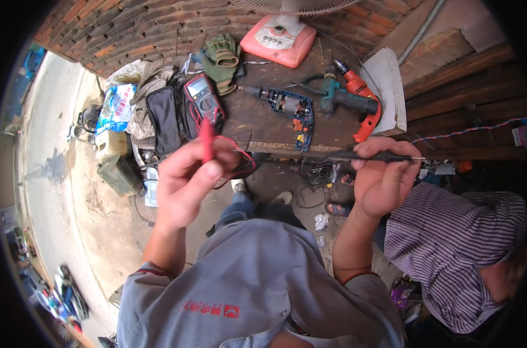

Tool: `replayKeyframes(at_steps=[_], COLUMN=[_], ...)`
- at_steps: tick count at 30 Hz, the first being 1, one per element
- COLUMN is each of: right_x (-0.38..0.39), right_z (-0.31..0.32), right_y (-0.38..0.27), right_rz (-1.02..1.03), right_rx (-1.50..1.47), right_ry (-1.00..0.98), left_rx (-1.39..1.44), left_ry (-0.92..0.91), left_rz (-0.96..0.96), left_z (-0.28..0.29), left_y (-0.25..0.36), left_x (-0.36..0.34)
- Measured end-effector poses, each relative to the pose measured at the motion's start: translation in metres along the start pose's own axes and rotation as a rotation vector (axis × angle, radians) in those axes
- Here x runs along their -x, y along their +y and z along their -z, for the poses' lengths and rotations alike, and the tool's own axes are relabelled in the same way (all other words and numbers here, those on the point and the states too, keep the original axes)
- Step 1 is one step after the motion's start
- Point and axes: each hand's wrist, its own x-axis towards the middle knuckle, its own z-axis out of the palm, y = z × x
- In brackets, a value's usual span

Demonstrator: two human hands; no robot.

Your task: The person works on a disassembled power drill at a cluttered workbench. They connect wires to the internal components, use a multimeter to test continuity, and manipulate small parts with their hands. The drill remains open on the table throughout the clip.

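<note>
Faces a dark wooden worktop (252, 119), with a person in a checked shirt (449, 249) off to the right, past the near right corner. Has a fan on a pink base (286, 49) at the far edge, cut off at the top of the view, and a pale box (388, 81) along the right edge. Has a black bag (164, 119) by the left edge, near the near left corner. Sees an orange drill (355, 86) just beside the box, handle toward the near right corner, then a teal drill (331, 95) just to the left. Sees an opened blue drill (289, 104) in mid-worktop, with motor and wiring bared and handle reaching the near edge. Has green gloves (222, 58) toward the far left corner and a multimeter (203, 100) close to the bag. Sees pliers (311, 87) between the opened and teal drills. Raises both hands off the near edge, well apart: pinches a red probe (206, 139) between thumb and fingers of the left hand (185, 182), and grasps a black probe (385, 156) across the curled fingers of the right hand (379, 188), metal tip pointing right.
</note>
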Motion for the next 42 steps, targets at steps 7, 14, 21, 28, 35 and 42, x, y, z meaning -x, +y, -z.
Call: replayKeyframes(at_steps=[7,14,21,28,35,42], right_x=[0.037,0.039,0.058,0.061,0.047,0.030], right_z=[-0.009,-0.007,0.025,0.010,0.077,0.150], right_y=[0.004,-0.047,-0.024,-0.003,-0.017,-0.155], right_rz=[-0.275,0.093,-0.207,0.019,0.199,0.189], right_rx=[0.501,1.605,1.164,1.272,1.266,-0.305], right_ry=[0.168,-0.840,-0.822,-0.835,-0.034,0.291], left_rx=[0.211,-0.276,-0.149,-0.253,-0.750,-1.194], left_ry=[-0.373,-0.621,-0.550,-0.461,-0.838,-0.467], left_rz=[0.505,0.236,0.403,0.355,0.008,-0.228], left_z=[-0.092,-0.105,-0.110,-0.091,-0.056,0.084], left_y=[-0.052,-0.072,-0.085,-0.082,-0.048,-0.082], left_x=[-0.007,-0.015,0.002,0.002,-0.012,-0.004])
